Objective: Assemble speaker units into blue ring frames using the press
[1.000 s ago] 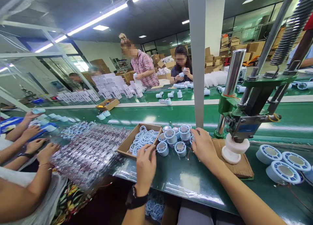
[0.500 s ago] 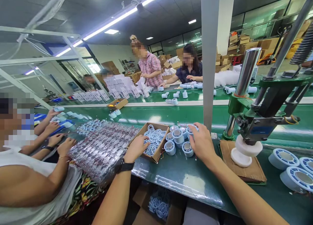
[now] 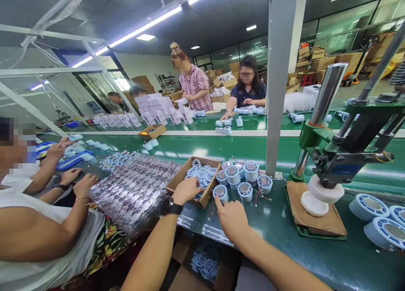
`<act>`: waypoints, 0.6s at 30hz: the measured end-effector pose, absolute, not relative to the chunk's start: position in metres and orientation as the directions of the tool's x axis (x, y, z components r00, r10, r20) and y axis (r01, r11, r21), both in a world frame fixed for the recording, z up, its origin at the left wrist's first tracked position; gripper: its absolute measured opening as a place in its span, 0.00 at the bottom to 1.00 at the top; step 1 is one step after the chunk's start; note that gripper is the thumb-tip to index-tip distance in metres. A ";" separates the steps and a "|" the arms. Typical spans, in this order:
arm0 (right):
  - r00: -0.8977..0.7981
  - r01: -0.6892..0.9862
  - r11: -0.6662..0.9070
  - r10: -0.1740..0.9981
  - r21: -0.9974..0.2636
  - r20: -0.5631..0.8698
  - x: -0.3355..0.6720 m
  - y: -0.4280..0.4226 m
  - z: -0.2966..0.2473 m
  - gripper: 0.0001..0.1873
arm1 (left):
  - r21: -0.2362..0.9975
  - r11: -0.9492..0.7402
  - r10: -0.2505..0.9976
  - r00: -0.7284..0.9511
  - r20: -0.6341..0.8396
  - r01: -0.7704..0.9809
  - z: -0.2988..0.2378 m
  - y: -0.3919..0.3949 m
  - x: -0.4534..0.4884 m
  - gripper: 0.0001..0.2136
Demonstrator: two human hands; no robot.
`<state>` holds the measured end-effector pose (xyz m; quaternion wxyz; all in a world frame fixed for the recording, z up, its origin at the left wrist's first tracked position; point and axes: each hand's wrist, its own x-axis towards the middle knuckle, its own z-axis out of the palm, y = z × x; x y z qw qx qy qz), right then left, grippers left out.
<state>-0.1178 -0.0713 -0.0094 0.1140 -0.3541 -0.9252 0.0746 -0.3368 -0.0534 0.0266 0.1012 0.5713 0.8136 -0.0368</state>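
My left hand (image 3: 186,189) reaches over the near side of a cardboard box (image 3: 205,201) filled with light blue plastic rings (image 3: 207,173). Its fingers are drawn together and dip among the rings; what the fingertips hold is hidden. My right hand (image 3: 233,218) is at the front of a group of round light blue housings with metal centres. Its index finger stretches out to the side of the nearest housing (image 3: 220,192), and nothing shows in its grasp. Another housing (image 3: 265,184) at the group's right side has thin red wires trailing from it.
A green press (image 3: 332,156) with white pads stands on cardboard at the right, with larger-looking housings (image 3: 368,206) beyond it. Plastic-wrapped parts (image 3: 136,194) lie at the left, beside a co-worker's hands (image 3: 84,185). A metal post (image 3: 275,92) rises behind. Below the bench, another box holds rings (image 3: 205,261).
My right hand has moved left and toward me, from the group's right side to its front-left housing. A wired housing now stands at the right side. My left hand remains at the ring box.
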 end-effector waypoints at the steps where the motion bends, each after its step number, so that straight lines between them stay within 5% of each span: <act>1: -0.728 0.631 0.744 0.666 -0.222 0.161 -0.113 -0.076 -0.012 0.23 | 0.068 0.344 0.923 -0.324 -0.209 0.937 0.026 -0.053 -0.337 0.13; 7: -0.738 0.578 0.775 0.630 -0.256 0.242 -0.107 -0.080 -0.013 0.23 | 0.195 0.333 0.937 -0.301 -0.178 0.923 0.022 -0.048 -0.334 0.13; 14: -0.745 0.471 0.821 0.566 -0.322 0.352 -0.060 -0.085 -0.036 0.16 | 0.462 0.349 0.907 -0.418 0.053 0.815 0.038 -0.066 -0.349 0.09; 18: -0.616 0.487 0.823 0.562 -0.293 0.553 0.019 -0.094 -0.059 0.17 | 0.598 0.227 0.899 -0.401 0.175 0.769 0.040 -0.100 -0.308 0.11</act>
